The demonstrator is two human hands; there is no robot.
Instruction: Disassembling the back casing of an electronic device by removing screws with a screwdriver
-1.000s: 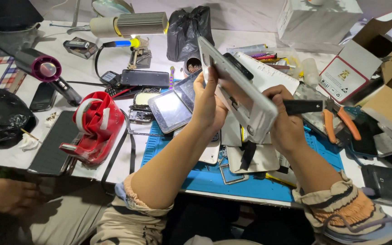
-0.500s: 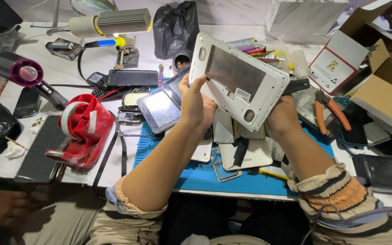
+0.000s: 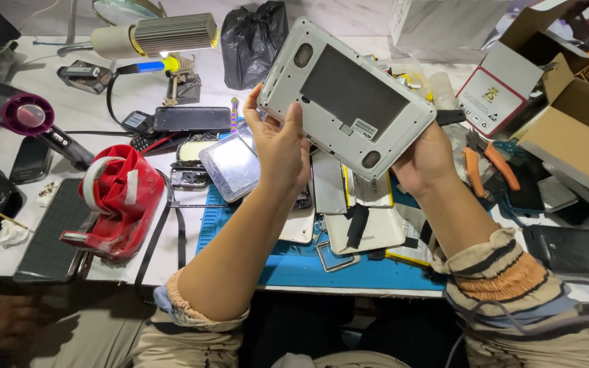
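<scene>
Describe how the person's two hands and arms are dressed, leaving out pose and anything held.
Both hands, left hand and right hand, are bare: no gloves, no rings visible. The left sleeve is pushed up, with a gathered cuff. The right sleeve is striped cream, orange and dark.

White tabletop (image 3: 97,119), cluttered. Blue work mat (image 3: 349,262) on near edge. Lit lamp (image 3: 161,35) at back left, bright even light. Open cardboard boxes (image 3: 574,116) at right. Black bag (image 3: 253,41) behind.

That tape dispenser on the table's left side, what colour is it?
Red, holding a white tape roll; the plastic tape dispenser shows clearest in the head view.
</scene>
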